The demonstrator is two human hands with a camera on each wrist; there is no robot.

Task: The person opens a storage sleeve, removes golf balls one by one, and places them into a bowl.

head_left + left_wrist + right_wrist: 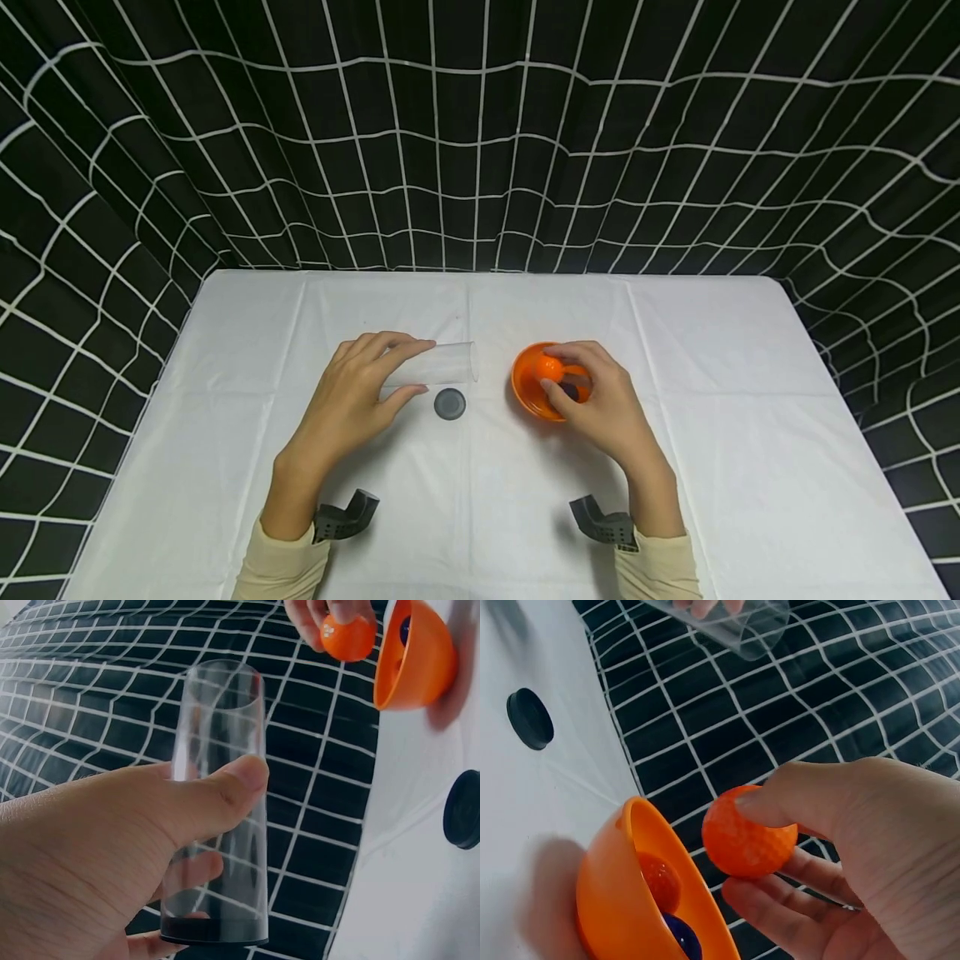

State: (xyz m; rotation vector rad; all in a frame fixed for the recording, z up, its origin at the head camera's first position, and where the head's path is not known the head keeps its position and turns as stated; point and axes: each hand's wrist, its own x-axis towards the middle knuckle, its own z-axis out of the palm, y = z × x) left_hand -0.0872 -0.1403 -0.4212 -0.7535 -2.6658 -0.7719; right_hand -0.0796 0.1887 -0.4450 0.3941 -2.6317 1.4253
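Observation:
My left hand grips a clear plastic tube with a dark base; its open end points right, toward the bowl. An orange golf ball with a dimpled surface is pinched between the thumb and fingers of my right hand. That ball is just above an orange bowl, close to its rim. Inside the bowl lie another orange ball and a dark blue ball, partly hidden by the bowl's wall in the right wrist view.
A round dark grey cap lies on the white tablecloth, just below the tube's open end in the head view. Black curtain with white netting stands behind the table and at both sides. Each wrist wears a black camera mount.

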